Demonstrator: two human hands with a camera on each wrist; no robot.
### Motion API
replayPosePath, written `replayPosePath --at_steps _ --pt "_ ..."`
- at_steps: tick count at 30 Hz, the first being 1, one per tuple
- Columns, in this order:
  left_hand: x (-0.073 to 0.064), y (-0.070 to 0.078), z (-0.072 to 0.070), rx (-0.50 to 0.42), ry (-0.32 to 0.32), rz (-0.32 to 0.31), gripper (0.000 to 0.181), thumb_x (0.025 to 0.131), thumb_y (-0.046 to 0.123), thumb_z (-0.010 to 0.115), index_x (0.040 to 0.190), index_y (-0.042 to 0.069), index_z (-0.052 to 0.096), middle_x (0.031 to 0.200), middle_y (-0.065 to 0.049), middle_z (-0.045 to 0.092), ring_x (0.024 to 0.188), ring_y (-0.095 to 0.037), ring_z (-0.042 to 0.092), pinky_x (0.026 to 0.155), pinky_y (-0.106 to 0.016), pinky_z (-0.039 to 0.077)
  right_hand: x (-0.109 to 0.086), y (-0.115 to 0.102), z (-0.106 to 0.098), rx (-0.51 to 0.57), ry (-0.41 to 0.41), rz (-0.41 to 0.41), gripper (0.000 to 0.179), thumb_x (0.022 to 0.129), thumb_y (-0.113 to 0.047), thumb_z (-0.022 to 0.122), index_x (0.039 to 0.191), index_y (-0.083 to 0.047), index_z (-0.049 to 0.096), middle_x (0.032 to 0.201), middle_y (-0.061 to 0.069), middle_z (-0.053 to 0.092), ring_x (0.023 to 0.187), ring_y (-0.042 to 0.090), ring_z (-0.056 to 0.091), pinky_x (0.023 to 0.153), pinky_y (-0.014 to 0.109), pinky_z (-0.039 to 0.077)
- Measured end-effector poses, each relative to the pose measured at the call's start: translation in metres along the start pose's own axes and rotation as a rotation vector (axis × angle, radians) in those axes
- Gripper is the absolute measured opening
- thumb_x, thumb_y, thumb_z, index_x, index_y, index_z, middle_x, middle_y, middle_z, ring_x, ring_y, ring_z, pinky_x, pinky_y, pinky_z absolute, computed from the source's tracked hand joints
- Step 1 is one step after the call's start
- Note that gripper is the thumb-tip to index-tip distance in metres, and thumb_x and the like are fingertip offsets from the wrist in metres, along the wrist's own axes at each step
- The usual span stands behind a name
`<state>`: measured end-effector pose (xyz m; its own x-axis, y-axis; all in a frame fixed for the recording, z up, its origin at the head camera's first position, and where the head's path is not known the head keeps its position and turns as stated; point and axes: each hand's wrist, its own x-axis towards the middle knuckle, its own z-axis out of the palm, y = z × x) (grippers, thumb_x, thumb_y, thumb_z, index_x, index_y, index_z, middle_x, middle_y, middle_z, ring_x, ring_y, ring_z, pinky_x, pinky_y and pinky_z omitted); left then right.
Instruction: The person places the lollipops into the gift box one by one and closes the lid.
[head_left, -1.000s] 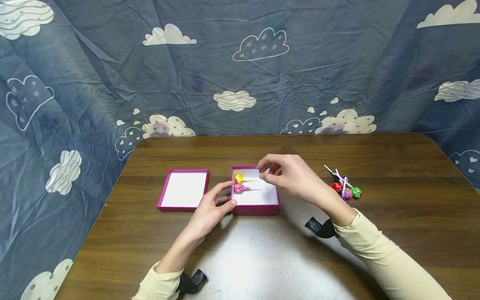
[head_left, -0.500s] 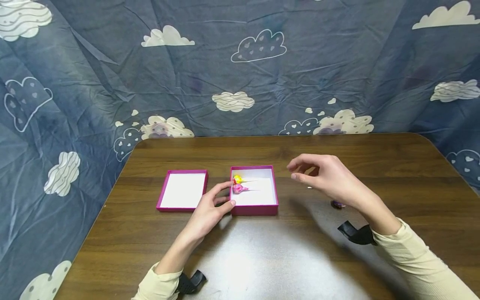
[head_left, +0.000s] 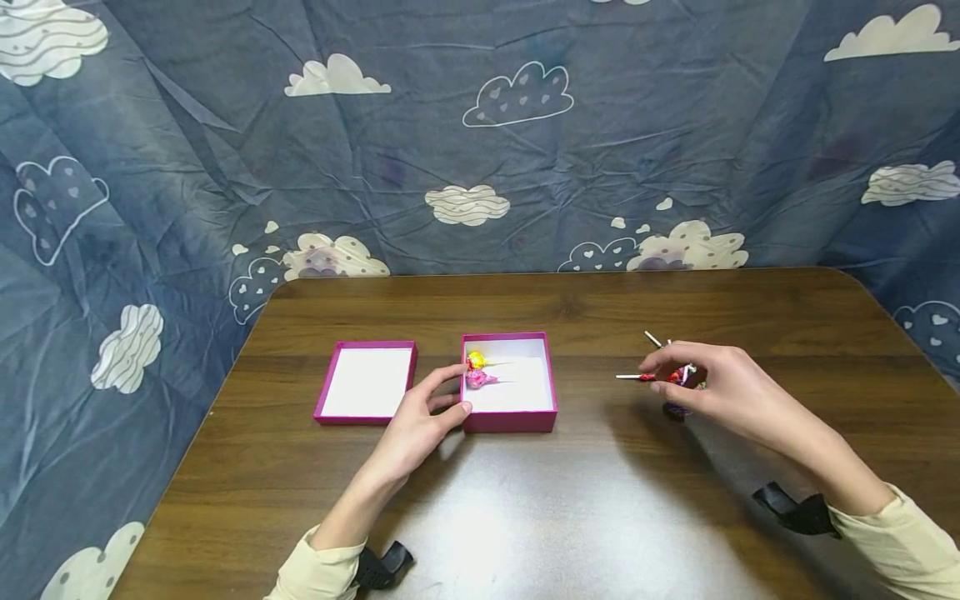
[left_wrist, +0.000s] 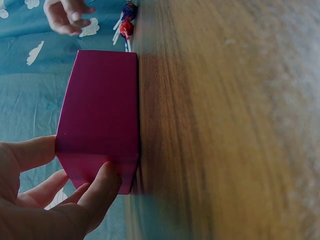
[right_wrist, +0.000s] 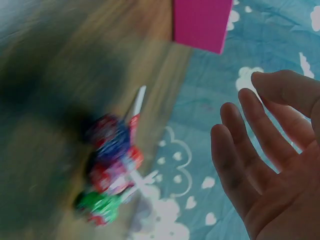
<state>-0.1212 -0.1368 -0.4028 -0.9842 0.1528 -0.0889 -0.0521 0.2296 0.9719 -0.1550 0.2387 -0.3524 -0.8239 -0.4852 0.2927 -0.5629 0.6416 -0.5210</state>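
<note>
My left hand (head_left: 420,421) rests its fingertips and thumb against the left side of a magenta open box (head_left: 510,422). Inside the box, at its left wall, lie a yellow-and-red lollipop (head_left: 476,360) and a pink lollipop (head_left: 480,379), sticks pointing right. My right hand (head_left: 723,383) hovers over a small pile of wrapped lollipops, its fingers loosely bent and apart, holding nothing. In the right wrist view the pile shows a blue-and-red lollipop (right_wrist: 109,140) and a green lollipop (right_wrist: 100,206). The hand partly hides the pile in the head view.
The box's magenta lid (head_left: 366,382), white inside, lies left of the box. All stand on a brown wooden table (head_left: 585,467). Behind hangs a blue cloth (head_left: 420,142) printed with clouds. A black strap sits on each wrist.
My right hand has moved from above the box, right and down, to the lollipop pile. My left hand and the box have stayed in place.
</note>
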Motion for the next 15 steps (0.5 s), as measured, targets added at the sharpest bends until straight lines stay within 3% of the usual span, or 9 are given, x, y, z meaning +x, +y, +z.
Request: replayPosePath --at_steps 8,15 --pt "0.000 0.000 0.001 0.009 0.000 0.000 0.051 0.092 0.013 0.067 0.141 0.016 0.053 0.144 -0.010 0.048 0.122 -0.032 0.053 0.094 -0.048 0.047 -0.024 0.018 -0.005 0.010 -0.021 0.143 0.024 0.086 -0.008 0.076 0.102 -0.025 0.072 0.090 -0.008 0.070 0.076 0.006 0.063 0.062 0.022 0.048" --pt "0.000 0.001 0.001 0.001 0.001 0.004 0.051 0.093 0.013 0.067 0.141 0.015 0.053 0.144 -0.011 0.048 0.123 -0.032 0.053 0.095 -0.048 0.046 -0.035 0.034 -0.005 -0.081 -0.084 0.157 0.026 0.084 -0.009 0.078 0.106 -0.021 0.074 0.092 -0.008 0.071 0.079 0.005 0.062 0.063 0.028 0.049"
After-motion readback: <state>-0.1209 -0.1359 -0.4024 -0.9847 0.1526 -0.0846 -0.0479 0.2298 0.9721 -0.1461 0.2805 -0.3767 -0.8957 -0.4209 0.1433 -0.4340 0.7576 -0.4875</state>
